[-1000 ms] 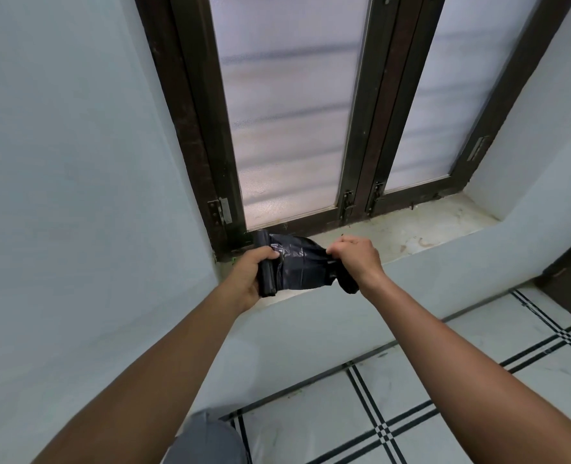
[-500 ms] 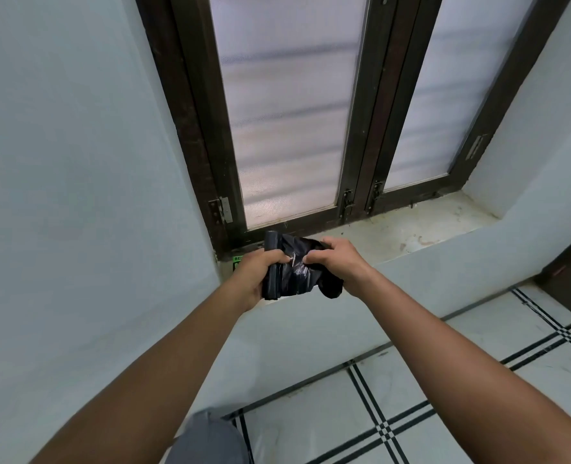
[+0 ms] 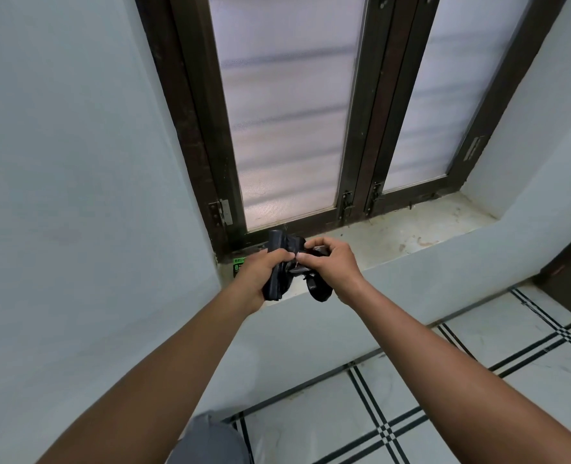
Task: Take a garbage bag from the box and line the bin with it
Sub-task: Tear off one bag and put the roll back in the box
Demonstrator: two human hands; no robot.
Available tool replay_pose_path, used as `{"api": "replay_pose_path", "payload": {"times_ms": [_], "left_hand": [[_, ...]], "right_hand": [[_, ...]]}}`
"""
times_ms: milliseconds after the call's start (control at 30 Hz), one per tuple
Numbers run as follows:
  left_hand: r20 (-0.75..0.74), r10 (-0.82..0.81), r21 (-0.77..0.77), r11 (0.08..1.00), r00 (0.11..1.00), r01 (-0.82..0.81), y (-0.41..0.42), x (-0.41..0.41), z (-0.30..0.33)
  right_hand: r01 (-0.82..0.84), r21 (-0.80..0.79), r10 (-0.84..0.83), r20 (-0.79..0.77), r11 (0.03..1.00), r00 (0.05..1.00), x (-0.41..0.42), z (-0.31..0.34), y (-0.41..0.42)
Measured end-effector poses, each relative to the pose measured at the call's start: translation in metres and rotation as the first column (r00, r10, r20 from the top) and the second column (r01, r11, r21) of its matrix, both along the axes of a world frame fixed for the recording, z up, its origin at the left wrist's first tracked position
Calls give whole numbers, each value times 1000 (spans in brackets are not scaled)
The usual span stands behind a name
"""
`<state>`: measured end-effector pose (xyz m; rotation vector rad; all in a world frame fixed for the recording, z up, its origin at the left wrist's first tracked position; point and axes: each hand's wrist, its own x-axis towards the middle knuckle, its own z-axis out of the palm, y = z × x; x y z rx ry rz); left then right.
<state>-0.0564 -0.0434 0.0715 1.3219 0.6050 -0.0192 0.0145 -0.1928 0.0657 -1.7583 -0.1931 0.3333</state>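
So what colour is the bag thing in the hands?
Black. The garbage bag roll, held by both hands, shows in the head view.

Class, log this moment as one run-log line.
left hand: grips bag roll | right hand: pinches loose bag end | box, bin: not identifiable

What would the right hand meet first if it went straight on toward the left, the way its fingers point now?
Probably the left hand. The right hand points its fingertips leftward across the black bag roll, and both hands pinch it almost knuckle to knuckle. Depth is unclear, so the bag itself might come first.
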Motion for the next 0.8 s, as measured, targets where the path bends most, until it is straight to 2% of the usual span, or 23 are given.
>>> {"api": "replay_pose_path", "payload": {"times_ms": [100,200,533,600,733,800], "left_hand": [[21,-4,-53,999,1000,5,-1,0,-2],[23,-17,-118,993,1000,20,-2,-1,-4],[71,-41,-209,976,997,55,-3,-9,-11],[84,-36,-217,975,996,53,-4,-9,-12],[59,-30,-194,980,998,41,1,-8,-9],[64,-46,-198,978,997,58,1,-8,-7]], "right_hand": [[78,-58,-74,67,995,995,-2,3,0],[85,-6,-85,19,996,996,-6,9,-2],[138,-97,-145,-69,986,987,-5,10,2],[89,-34,-93,-136,995,986,-3,6,2],[-47,283,126,-268,958,955,1,2,-4],[-29,292,111,-270,956,956,0,2,-5]]}}
